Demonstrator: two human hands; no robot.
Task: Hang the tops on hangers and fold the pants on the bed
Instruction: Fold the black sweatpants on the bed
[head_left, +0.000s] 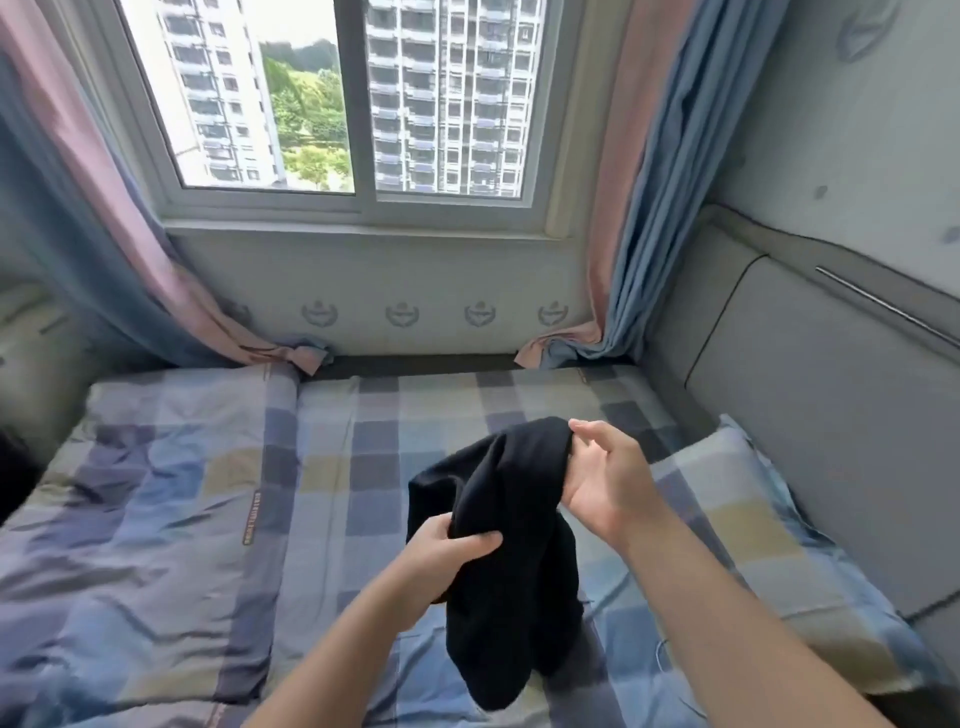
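A black garment (511, 587) hangs bunched in the air above the bed (395, 415), its lower end drooping toward the checked sheet. My left hand (447, 551) grips a fold in its middle with curled fingers. My right hand (605, 478) pinches its upper edge between thumb and fingertips, palm turned toward me. Whether the garment is a top or pants cannot be told from its crumpled shape. No hanger is in sight.
A checked quilt (140, 519) lies rumpled over the left half of the bed. A matching pillow (748, 525) rests against the grey padded headboard (831, 415) on the right. Behind the bed are a window (353, 104) and pink-blue curtains (639, 208).
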